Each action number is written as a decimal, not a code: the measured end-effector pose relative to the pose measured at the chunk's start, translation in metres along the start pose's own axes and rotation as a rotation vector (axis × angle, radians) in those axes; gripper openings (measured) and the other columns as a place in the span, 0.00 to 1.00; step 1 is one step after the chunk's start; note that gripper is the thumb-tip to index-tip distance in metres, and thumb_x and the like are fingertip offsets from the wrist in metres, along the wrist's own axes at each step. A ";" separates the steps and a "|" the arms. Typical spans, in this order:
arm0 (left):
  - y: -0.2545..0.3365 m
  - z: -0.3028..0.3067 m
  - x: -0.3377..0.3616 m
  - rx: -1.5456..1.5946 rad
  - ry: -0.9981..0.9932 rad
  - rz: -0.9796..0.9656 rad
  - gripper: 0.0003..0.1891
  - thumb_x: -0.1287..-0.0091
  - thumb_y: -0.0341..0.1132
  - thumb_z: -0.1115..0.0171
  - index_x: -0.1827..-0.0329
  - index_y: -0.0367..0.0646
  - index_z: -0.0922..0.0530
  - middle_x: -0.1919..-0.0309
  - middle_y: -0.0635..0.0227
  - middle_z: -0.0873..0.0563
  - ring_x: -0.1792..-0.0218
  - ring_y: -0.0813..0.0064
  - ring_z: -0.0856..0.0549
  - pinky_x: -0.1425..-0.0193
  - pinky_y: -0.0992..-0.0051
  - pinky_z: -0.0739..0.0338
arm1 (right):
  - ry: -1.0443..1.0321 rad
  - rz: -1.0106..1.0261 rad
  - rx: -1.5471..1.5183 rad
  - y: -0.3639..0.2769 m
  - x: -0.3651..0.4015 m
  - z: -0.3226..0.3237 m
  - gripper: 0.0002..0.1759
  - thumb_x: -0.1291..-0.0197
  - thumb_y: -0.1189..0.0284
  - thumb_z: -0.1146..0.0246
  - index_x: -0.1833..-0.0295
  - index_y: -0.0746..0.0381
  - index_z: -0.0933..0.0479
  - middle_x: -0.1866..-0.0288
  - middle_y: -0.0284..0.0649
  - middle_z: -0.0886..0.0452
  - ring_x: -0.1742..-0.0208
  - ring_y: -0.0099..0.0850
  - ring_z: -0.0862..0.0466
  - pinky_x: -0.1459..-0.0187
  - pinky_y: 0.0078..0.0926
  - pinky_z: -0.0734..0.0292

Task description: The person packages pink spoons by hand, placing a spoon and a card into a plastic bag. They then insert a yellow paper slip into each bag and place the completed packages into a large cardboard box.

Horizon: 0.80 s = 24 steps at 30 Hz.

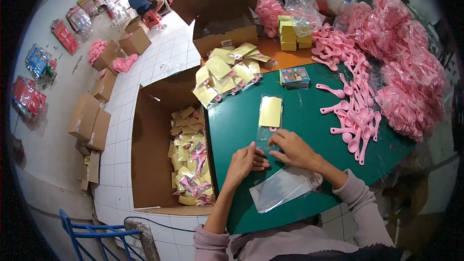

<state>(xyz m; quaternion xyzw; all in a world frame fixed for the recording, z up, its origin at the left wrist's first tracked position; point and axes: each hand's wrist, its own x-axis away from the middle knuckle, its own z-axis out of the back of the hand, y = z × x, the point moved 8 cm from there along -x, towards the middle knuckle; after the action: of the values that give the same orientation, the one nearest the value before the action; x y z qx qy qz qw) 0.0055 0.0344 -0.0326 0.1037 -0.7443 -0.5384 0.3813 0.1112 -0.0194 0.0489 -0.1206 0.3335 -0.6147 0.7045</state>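
A clear plastic packet with a yellow card inside lies on the green tabletop; a bit of pink shows below the card. My right hand is over the packet's lower end, thumb and fingers apart, fingertips at the plastic. Just left of that end rests my left hand, its fingers extended to the right and its thumb raised, with nothing visible in it. Below both hands is a stack of clear flat plastic bags. Farther up the table sits a stack of printed cards.
Loose pink spoons spread over the table's right side, beside bulky bagged pink spoons. Filled packets pile at the far left corner. A large cardboard box holding many packets stands against the left edge. A person sits far back.
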 end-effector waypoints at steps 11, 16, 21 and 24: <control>-0.005 -0.010 0.009 0.120 -0.106 0.068 0.24 0.29 0.46 0.61 0.54 0.29 0.29 0.62 0.52 0.19 0.59 0.66 0.17 0.57 0.73 0.20 | -0.132 0.052 0.008 0.000 0.005 -0.001 0.07 0.50 0.74 0.40 0.64 0.60 0.27 0.65 0.41 0.27 0.59 0.38 0.26 0.56 0.33 0.34; -0.008 -0.043 0.015 0.102 -0.365 0.033 0.25 0.29 0.45 0.61 0.47 0.27 0.32 0.52 0.53 0.23 0.52 0.66 0.20 0.51 0.74 0.22 | -0.263 0.026 -0.136 -0.002 0.017 0.001 0.08 0.50 0.69 0.40 0.64 0.58 0.27 0.63 0.39 0.27 0.58 0.37 0.26 0.56 0.34 0.36; -0.002 -0.044 0.019 0.126 -0.372 -0.014 0.27 0.29 0.48 0.64 0.46 0.26 0.33 0.52 0.53 0.23 0.53 0.65 0.21 0.49 0.72 0.23 | -0.212 0.012 -0.073 -0.004 0.013 -0.005 0.10 0.51 0.68 0.39 0.64 0.59 0.28 0.63 0.39 0.28 0.59 0.37 0.27 0.56 0.34 0.36; -0.005 -0.042 0.017 0.171 -0.339 0.026 0.29 0.29 0.49 0.65 0.47 0.26 0.32 0.53 0.52 0.23 0.54 0.65 0.21 0.48 0.70 0.24 | -0.193 0.045 -0.035 -0.013 0.012 -0.001 0.10 0.51 0.68 0.39 0.64 0.59 0.29 0.64 0.39 0.29 0.59 0.36 0.27 0.56 0.34 0.37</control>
<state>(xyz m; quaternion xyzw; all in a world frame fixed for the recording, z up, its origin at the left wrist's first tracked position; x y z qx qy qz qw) 0.0212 -0.0075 -0.0243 0.0341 -0.8421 -0.4782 0.2473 0.1007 -0.0329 0.0521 -0.1840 0.2773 -0.5784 0.7448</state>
